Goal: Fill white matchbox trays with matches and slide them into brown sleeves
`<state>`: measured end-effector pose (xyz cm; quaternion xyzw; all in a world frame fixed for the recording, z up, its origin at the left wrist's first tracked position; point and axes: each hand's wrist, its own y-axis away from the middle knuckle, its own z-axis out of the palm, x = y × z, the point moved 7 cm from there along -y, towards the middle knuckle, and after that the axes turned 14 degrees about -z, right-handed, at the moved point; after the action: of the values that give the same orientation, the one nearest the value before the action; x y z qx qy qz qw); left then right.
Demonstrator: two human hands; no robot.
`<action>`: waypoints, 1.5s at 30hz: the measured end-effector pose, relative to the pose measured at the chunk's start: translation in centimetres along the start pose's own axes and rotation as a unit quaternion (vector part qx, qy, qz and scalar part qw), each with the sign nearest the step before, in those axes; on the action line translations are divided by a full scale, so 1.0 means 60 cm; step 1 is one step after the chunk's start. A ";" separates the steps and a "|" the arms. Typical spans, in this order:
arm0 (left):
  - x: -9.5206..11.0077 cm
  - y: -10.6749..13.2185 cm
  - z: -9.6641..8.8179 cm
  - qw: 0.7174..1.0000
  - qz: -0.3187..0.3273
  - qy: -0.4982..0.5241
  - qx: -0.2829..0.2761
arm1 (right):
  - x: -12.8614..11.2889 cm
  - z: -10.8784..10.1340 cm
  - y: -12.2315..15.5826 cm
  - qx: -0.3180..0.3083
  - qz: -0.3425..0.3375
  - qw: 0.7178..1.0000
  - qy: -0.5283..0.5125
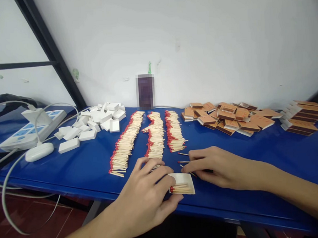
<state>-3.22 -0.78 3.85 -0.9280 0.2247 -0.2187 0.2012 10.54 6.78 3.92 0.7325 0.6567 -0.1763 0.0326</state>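
Observation:
A small white matchbox tray [187,178] with several matches [179,189] inside lies by the table's front edge. My left hand [149,192] grips it at its left end, thumb on the near side and fingers on the far side. Just right of the tray, my right hand [212,164] has its fingers bent together on a few loose matches [184,162], their red heads pointing left. Beyond the hands run three long rows of red-headed matches: a left row [127,143], a middle row [156,137] and a right row [175,130]. My left fingers partly cover the middle row's near end.
White matchbox trays [95,118] are heaped at the back left. Orange-brown matchbox sleeves [228,117] are piled at the back right, beside stacked sleeves [303,116]. A power strip [29,131] with white cables stands left on the blue table [92,172]. A blurred dark object [146,91] leans against the wall.

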 end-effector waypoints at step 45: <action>-0.008 -0.002 0.008 0.998 -0.032 0.007 -0.061 | 0.019 -0.021 0.015 0.135 0.059 0.982 0.115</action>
<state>-3.32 -0.30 3.38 -0.9438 0.2087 -0.2175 0.1356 11.80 8.11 4.56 0.7831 0.5817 -0.1758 -0.1319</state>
